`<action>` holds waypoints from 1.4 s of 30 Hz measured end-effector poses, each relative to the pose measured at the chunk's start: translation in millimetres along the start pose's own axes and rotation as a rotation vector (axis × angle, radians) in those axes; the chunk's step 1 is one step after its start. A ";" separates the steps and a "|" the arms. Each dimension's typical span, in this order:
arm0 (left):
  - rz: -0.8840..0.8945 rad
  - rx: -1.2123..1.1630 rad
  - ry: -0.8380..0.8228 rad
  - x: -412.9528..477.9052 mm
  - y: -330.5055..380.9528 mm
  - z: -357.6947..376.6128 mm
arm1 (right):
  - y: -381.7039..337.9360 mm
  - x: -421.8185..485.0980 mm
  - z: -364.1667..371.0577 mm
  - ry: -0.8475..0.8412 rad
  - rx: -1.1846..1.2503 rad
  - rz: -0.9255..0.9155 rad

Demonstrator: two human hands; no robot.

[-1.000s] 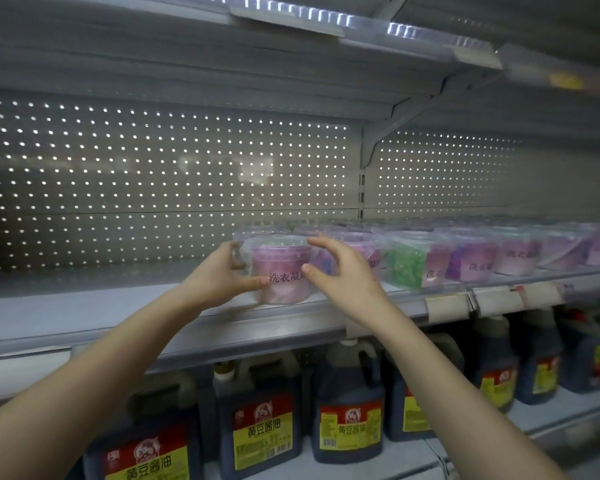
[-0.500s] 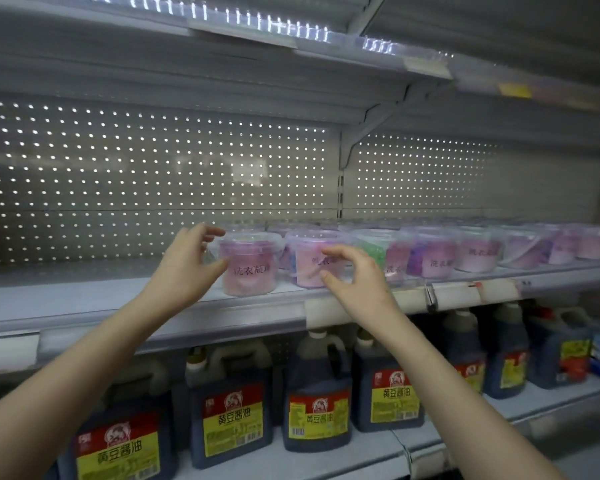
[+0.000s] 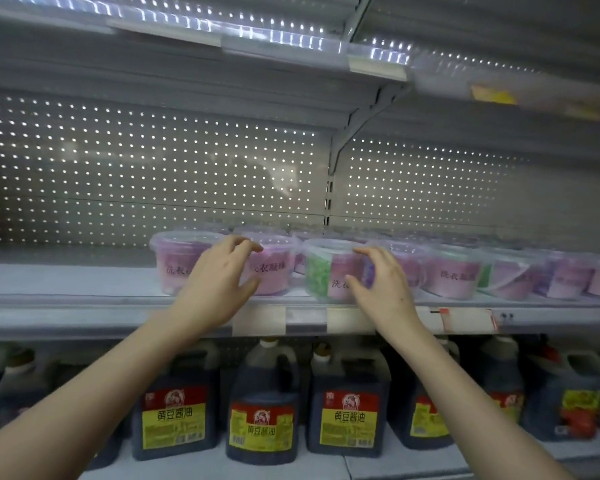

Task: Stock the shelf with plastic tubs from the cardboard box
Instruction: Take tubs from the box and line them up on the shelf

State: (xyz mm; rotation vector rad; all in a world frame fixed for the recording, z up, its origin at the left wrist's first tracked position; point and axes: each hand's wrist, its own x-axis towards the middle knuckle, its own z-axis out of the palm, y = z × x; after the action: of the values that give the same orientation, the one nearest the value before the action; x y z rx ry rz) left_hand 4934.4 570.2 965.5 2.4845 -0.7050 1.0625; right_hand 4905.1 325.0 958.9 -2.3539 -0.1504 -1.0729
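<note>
Up at the shelf (image 3: pixel 84 289), the left hand (image 3: pixel 219 289) and right hand (image 3: pixel 385 292) hover with fingers (image 3: pixel 238 245) spread and loosely curved, gripping nothing. Pink tubs (image 3: pixel 177 261) stand just behind the left fingers and a green-and-pink tub (image 3: pixel 321 271) just behind the right; soy-sauce jugs (image 3: pixel 262 410) stand below.

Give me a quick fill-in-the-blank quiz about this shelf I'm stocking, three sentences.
1. The tub beside the right hand has a ___ section on its left side.
2. That tub stands on the shelf directly ___ the dark bottles.
3. The bottles' labels are red and ___.

Missing words: green; above; yellow.
</note>
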 end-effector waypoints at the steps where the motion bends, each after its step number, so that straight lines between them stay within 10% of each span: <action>1: 0.005 0.016 -0.012 1.4 2.5 2.1 | 1.6 3.9 0.9 -0.003 -0.010 -0.017; 30: 0.125 -0.160 -0.005 50.5 39.6 28.6 | -3.0 26.9 -23.3 0.271 0.156 -0.204; 42: 0.044 -0.066 -0.068 46.0 6.3 25.0 | 6.6 23.3 -7.7 0.135 0.020 -0.209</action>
State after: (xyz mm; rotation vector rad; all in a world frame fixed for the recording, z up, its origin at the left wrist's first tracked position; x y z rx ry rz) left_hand 4972.5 538.7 984.0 2.4693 -0.8054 0.9585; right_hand 4917.9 312.6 977.0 -2.2762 -0.3617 -1.3183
